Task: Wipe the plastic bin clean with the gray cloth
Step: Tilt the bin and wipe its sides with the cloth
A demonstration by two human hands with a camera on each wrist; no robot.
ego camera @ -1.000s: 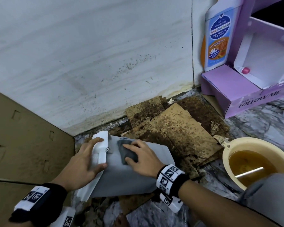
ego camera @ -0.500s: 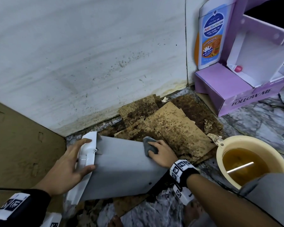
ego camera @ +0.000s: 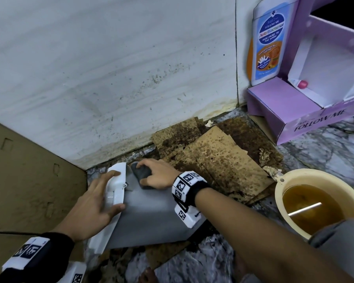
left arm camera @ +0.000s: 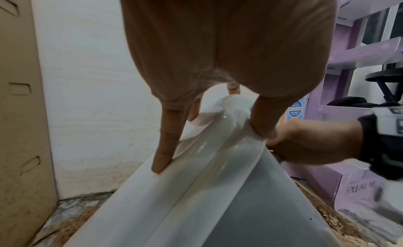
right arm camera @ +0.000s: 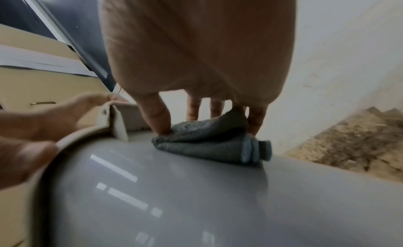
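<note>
At the far left of the head view stands a brown cardboard panel (ego camera: 29,180), and just right of it the left hand (ego camera: 98,203) grips the white rim (ego camera: 117,184) of the plastic bin (ego camera: 151,217), thumb on the near edge and fingers curled over the rim's far side, the same hold as half a second ago. The bin lies on its side on the floor in the lower middle of the frame, its gray wall facing up. What has changed is the cloth's place: a second ago the right hand (ego camera: 159,174) pressed the gray cloth (ego camera: 141,174) near the middle of the wall, half a second ago at the wall's far right edge, and now it has come back to the upper left, just beside the rim. The right wrist view shows the cloth (right arm camera: 209,140) folded and held flat on the glossy wall by thumb and fingers curled over it. That sweep suggests the far part of this wall is covered and the strip beside the rim is in hand; the near part and the other sides probably remain. Further right lie stained cardboard pieces (ego camera: 223,160), then a cream basin (ego camera: 278,193) of brownish liquid at the right edge.
</note>
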